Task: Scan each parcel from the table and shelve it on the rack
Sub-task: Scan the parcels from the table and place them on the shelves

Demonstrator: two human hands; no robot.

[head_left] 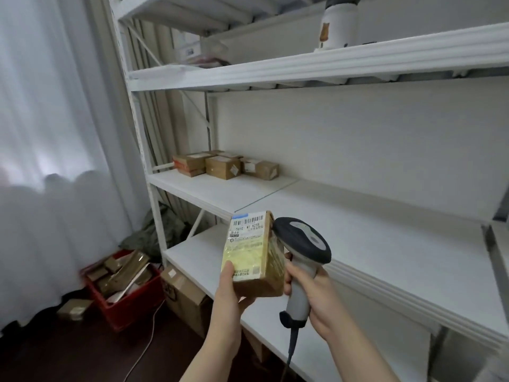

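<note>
My left hand grips a small brown cardboard parcel from below, thumb on its front, label with barcode facing me. Right beside it my right hand holds a grey and black barcode scanner by its handle, its head close to the parcel's upper right edge. Both are raised in front of the white rack. Several small brown parcels sit at the back left of the middle shelf.
A red crate full of cardboard stands on the dark floor at lower left, a brown box beside it under the rack. White curtains hang on the left. A white appliance stands on the upper shelf. The scanner's cable hangs down.
</note>
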